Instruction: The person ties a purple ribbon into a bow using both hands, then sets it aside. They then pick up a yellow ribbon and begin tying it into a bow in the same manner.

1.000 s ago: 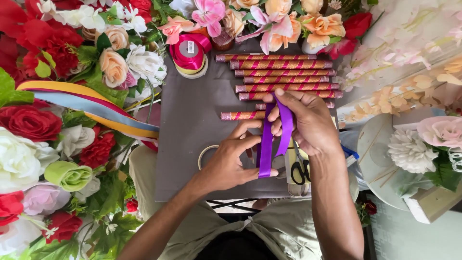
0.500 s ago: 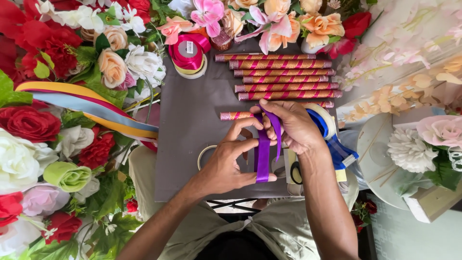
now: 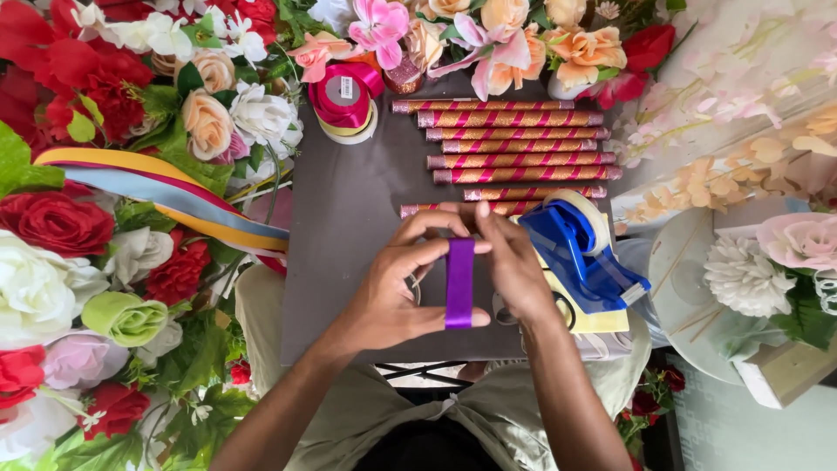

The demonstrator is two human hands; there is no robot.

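A short strip of purple ribbon (image 3: 459,281) hangs folded between both hands over a dark grey board (image 3: 349,235). My left hand (image 3: 397,288) pinches its lower end with the thumb and its top with the fingertips. My right hand (image 3: 513,262) meets the left at the ribbon's top fold. A blue tape dispenser (image 3: 580,253) sits just right of my right hand. Several gold-and-pink striped rolled sticks (image 3: 514,148) lie in a stack beyond the hands.
A pink ribbon spool (image 3: 345,96) stands at the board's far edge. Artificial flowers (image 3: 105,218) crowd the left and top, with striped wide ribbons (image 3: 166,187) trailing across them. A white round tray (image 3: 689,288) with pale flowers is at the right.
The ribbon went from a long loop held by my right hand to a short folded strip pinched by both hands. The tape dispenser has come into full view at the right.
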